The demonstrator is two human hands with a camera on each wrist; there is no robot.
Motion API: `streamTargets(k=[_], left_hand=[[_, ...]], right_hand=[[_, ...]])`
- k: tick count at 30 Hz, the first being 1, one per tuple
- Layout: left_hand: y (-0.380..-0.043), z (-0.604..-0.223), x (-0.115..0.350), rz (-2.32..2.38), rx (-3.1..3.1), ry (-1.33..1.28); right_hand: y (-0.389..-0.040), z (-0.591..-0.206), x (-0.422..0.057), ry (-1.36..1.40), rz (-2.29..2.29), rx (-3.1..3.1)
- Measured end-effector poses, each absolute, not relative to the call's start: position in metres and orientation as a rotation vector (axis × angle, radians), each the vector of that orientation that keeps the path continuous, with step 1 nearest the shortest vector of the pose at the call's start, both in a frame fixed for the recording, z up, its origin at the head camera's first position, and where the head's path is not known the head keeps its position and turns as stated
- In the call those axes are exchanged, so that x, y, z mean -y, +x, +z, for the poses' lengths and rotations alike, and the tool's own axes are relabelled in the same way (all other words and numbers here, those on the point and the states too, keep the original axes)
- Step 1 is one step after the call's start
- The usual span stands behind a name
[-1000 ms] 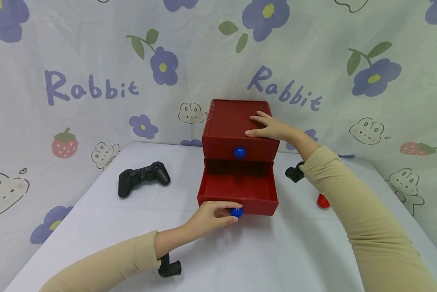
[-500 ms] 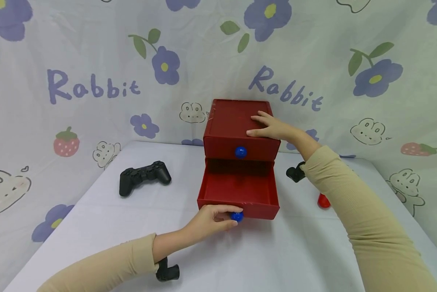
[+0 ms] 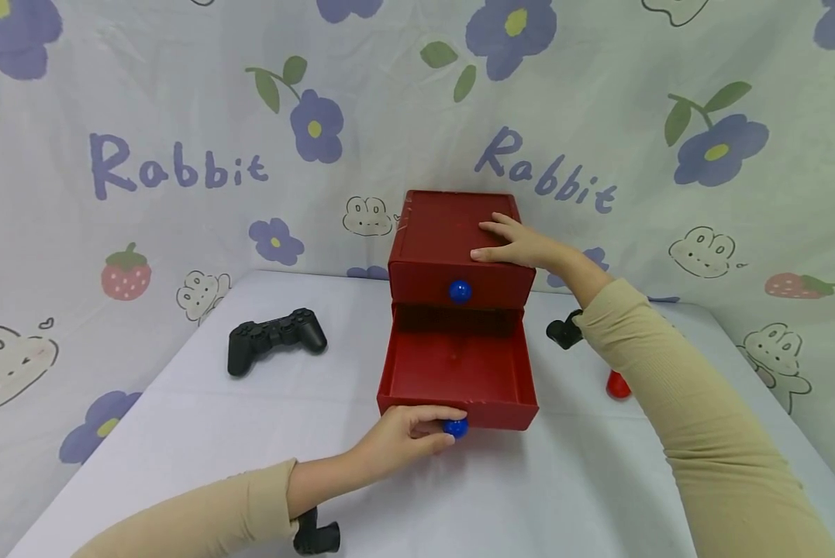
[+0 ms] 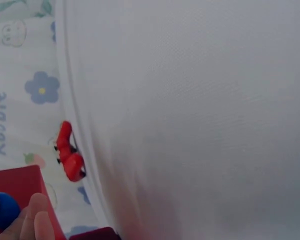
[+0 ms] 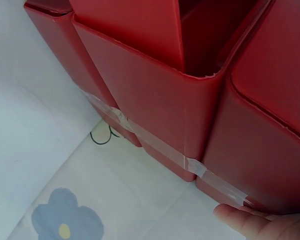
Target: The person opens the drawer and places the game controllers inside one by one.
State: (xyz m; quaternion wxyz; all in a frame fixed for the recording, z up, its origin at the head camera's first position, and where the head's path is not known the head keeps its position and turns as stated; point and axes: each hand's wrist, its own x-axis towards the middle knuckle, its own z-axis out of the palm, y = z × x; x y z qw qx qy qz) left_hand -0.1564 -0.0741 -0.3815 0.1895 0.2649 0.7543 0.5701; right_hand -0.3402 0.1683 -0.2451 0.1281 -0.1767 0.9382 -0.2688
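Observation:
A red drawer cabinet [image 3: 459, 225] stands at the back middle of the table, one drawer stacked over another. Its lower drawer [image 3: 452, 372] is pulled out toward me, showing a red floor and dark back. My left hand [image 3: 396, 442] pinches the blue knob [image 3: 456, 427] on that drawer's front between thumb and fingers. The left wrist view shows the same knob [image 4: 6, 211] at its lower left edge, beside the fingers. My right hand [image 3: 518, 242] rests on the cabinet top with fingers spread. The upper drawer, with its own blue knob [image 3: 460, 291], is pushed in.
A black game controller [image 3: 275, 337] lies left of the cabinet. On the right, a red object [image 3: 618, 385] is partly covered by my right sleeve. Clear tape [image 5: 165, 150] runs along the cabinet's side. A printed cloth [image 3: 180, 116] hangs behind the table.
My left hand has drawn the lower drawer farther out toward me, keeping its grip on the knob. The right hand has stayed in place on the cabinet top.

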Motion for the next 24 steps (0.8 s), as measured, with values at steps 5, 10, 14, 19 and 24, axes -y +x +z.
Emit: streamTargets(k=[5, 10, 14, 19, 24], left_hand=[[-0.151, -0.383, 0.076, 1.609, -2.060, 0.782], [-0.146, -0.382, 0.077, 1.601, -2.045, 0.785], [-0.143, -0.381, 0.077, 1.602, -2.047, 0.771], [-0.144, -0.383, 0.077, 1.594, -2.058, 0.769], [-0.145, -0.377, 0.080, 1.503, -2.112, 0.804]], right_hand=[[-0.340, -0.245, -0.168, -0.515, -0.794, -2.732], [-0.340, -0.244, -0.168, -0.509, -0.801, -2.731], [-0.339, -0.244, -0.168, -0.506, -0.804, -2.727], [-0.340, -0.244, -0.168, -0.502, -0.813, -2.721], [-0.339, -0.244, -0.167, -0.506, -0.799, -2.728]])
